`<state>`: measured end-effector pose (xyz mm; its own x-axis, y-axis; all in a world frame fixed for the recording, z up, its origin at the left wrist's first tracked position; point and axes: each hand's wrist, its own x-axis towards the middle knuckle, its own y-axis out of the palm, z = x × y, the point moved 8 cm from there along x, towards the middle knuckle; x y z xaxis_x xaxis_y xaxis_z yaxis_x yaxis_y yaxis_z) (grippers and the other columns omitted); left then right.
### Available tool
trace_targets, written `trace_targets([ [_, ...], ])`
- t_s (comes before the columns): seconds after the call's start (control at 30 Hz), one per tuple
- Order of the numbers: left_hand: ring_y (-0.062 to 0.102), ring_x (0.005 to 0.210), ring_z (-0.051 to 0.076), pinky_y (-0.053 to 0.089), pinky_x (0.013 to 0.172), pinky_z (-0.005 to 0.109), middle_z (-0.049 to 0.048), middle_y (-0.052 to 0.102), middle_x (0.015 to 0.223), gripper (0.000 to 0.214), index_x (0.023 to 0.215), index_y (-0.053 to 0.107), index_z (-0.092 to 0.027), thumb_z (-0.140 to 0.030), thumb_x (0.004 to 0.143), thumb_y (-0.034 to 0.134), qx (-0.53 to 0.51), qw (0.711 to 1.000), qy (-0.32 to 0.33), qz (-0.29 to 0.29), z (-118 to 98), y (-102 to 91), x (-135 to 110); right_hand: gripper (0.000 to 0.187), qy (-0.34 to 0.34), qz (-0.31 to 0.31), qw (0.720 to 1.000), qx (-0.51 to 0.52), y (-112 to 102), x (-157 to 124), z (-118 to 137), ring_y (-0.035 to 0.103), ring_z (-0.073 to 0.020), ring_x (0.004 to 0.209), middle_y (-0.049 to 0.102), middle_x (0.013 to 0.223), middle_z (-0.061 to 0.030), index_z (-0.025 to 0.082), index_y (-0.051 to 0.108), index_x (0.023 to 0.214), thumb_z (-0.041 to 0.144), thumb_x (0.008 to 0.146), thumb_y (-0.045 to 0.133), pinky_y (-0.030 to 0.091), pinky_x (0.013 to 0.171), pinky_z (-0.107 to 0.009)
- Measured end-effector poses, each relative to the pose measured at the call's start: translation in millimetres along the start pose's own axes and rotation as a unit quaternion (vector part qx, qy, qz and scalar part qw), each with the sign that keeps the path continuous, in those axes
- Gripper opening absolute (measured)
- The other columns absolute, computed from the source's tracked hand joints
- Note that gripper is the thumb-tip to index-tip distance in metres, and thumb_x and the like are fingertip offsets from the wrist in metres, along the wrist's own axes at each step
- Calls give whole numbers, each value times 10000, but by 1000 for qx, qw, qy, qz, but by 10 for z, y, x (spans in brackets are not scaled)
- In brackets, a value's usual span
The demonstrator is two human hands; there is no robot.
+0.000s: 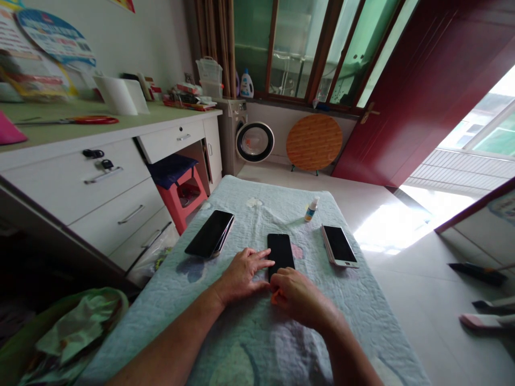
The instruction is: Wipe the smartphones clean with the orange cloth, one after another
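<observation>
A black phone (280, 251) lies screen-up in the middle of a table covered with a pale blue quilted cloth (225, 332). My left hand (242, 274) rests flat on the cloth, its fingers spread and touching the phone's left edge. My right hand (298, 297) is curled at the phone's near end, pinching a small orange thing (275, 296) that is mostly hidden. A stack of two dark phones (210, 234) lies to the left. A white-and-gold phone (339, 245) lies to the right. A small dropper bottle (311, 209) stands behind it.
White desk with drawers (116, 177) runs along the left, a red stool (179, 187) tucked under it. A washing machine (241, 136) and a round wooden tabletop (314, 142) stand by the far wall. Green bag (76, 327) at the near left. Red door (422, 91) open on the right.
</observation>
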<state>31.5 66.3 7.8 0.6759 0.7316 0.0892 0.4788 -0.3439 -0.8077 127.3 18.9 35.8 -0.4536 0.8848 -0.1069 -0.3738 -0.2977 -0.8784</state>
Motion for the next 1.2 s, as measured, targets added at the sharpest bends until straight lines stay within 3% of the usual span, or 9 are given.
trace_targets([
  [0.2,443,1161,262,357,1023,419,-11,445,1444,567,1248,582,-323,-361,711,760,4,1000,-13,1,-19,-17,-5,132,49,10,998,-28,-58,-56,-159,489,-122,716,574,748,-11,169,602,713,71,726,514,277,623,-230],
  [0.33,440,1166,265,354,1024,426,-12,437,1450,580,1258,573,-326,-354,709,758,3,1000,-12,1,-21,-14,-7,157,45,2,999,-15,-122,-96,-197,469,-110,665,555,703,-2,167,562,660,41,677,470,269,606,-227],
  [0.53,435,1171,266,348,1025,434,-22,435,1450,577,1257,566,-344,-370,711,751,1,1000,-7,-2,-2,3,-9,130,92,-57,994,-9,-233,-124,-346,438,-108,632,560,682,3,176,536,674,73,649,461,254,593,-234],
  [0.7,443,1161,266,357,1016,433,-16,443,1445,570,1253,572,-332,-363,712,750,5,1000,-6,-5,-18,-10,-11,119,78,2,997,21,-156,-118,-286,430,-95,580,563,633,20,178,559,661,99,633,475,238,548,-229],
  [0.93,447,1153,263,361,1010,424,-10,449,1441,573,1253,574,-327,-398,714,753,7,1000,-8,-8,-13,-10,-9,131,35,38,993,104,-128,-101,-65,471,-87,591,589,671,28,172,600,700,123,634,498,273,529,-201],
  [1.2,442,1170,286,345,1006,443,9,446,1442,577,1261,566,-333,-560,743,682,0,1000,10,-7,0,4,-9,111,113,-139,979,93,-420,-73,-400,486,-116,643,552,665,16,178,539,705,121,680,448,324,605,-222],
])
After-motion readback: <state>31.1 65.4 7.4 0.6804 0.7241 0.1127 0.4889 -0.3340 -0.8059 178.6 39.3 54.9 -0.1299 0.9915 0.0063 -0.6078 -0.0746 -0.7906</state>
